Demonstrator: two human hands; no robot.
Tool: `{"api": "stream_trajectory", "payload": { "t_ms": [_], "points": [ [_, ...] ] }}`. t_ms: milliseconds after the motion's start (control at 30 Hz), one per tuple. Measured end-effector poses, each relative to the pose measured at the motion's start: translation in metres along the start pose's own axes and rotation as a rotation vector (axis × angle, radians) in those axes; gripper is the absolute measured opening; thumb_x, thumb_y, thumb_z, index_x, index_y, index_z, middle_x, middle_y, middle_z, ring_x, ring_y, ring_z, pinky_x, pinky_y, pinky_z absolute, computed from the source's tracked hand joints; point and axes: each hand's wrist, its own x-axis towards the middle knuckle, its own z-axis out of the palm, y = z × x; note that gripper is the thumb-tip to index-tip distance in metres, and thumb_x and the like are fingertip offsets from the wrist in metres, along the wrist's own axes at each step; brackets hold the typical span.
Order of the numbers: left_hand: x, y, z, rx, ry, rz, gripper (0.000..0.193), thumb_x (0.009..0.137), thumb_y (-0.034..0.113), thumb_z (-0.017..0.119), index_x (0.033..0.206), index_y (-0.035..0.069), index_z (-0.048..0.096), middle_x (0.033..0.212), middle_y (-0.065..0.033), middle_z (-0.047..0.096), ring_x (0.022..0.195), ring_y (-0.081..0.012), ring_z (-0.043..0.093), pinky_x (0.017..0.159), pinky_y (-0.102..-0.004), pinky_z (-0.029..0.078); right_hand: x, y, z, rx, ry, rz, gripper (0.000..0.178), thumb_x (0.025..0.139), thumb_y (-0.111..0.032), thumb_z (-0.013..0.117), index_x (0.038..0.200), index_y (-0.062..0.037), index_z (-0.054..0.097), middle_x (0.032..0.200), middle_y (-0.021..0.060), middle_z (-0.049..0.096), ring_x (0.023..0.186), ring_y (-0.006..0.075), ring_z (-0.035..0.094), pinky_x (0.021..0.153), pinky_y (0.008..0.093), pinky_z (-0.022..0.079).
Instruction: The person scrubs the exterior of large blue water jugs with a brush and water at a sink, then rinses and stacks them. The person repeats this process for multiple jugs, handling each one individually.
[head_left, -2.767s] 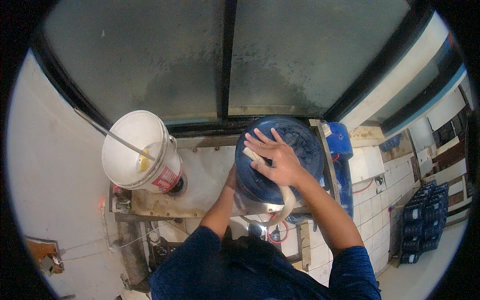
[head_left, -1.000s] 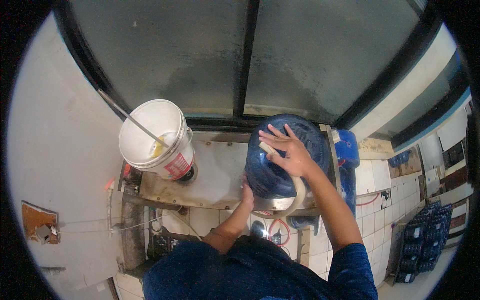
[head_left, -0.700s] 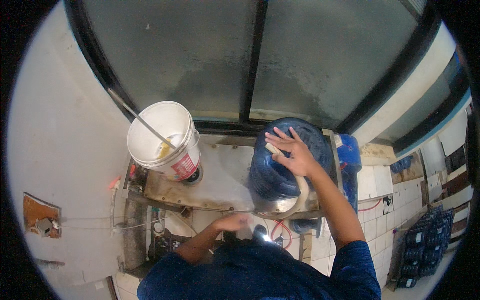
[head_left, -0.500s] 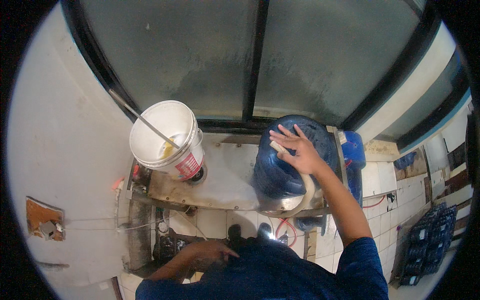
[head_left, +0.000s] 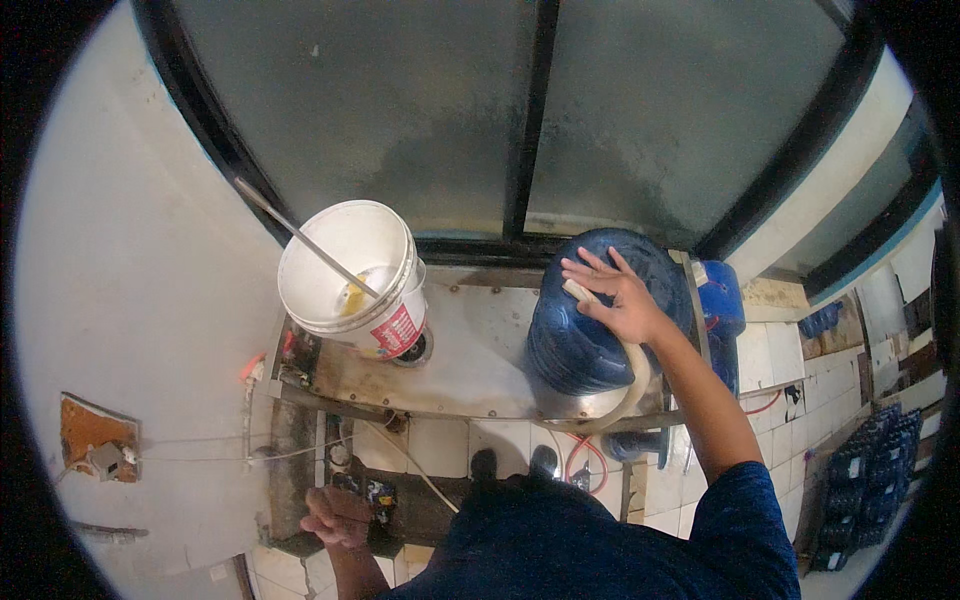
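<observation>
A large dark blue water jug (head_left: 580, 340) stands on the right part of a metal-topped table (head_left: 470, 345). Over its upper side is my right hand (head_left: 625, 305), fingers stretched out and the thumb hooked round the end of a thick cream hose (head_left: 632, 395). From there the hose curves down past the table's front edge. At the lower left, off the table, my left hand (head_left: 337, 516) is raised and curled closed, slightly blurred; whatever it may hold is hidden. A white bucket (head_left: 345, 228) sits tilted on the left side, with a metal rod (head_left: 305, 238) leaning inside it.
Frosted window panes (head_left: 370, 110) in dark frames rise behind the table. A blue container (head_left: 722, 300) is at its right end. Below lie a thin pale hose (head_left: 415, 465) and a red hose (head_left: 590, 455). Stacked dark bottles (head_left: 860, 490) stand at far right, a white wall (head_left: 130, 270) at left.
My left hand has moved left and away from my body, its fingers curled in. My right hand stays at the jug with the hose. The whole view has shifted slightly.
</observation>
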Motion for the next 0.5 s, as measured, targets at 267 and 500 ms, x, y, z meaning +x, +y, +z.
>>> {"api": "stream_trajectory", "payload": {
  "t_ms": [267, 500],
  "points": [
    [-0.001, 0.05, 0.008, 0.245, 0.169, 0.391, 0.023, 0.106, 0.028, 0.056, 0.113, 0.007, 0.063, 0.081, 0.0035, 0.062, 0.068, -0.0108, 0.058, 0.072, -0.0274, 0.058, -0.004, 0.001, -0.001, 0.006, 0.026, -0.004, 0.054, 0.087, -0.025, 0.068, 0.139, -0.0144, 0.062, 0.155, 0.0015, 0.05, 0.152, 0.0244, 0.032, 0.126, 0.0561, 0.008],
    [0.034, 0.058, 0.068, 0.413, 0.414, 0.808, 0.024, 0.106, 0.02, 0.056, 0.122, 0.002, 0.06, 0.097, -0.0065, 0.068, 0.081, -0.009, 0.065, 0.072, -0.0213, 0.059, -0.001, 0.003, 0.001, 0.001, 0.039, -0.025, 0.053, 0.089, -0.028, 0.066, 0.14, -0.0143, 0.061, 0.155, 0.0013, 0.049, 0.151, 0.0239, 0.032, 0.126, 0.0558, 0.008]
  ]
}}
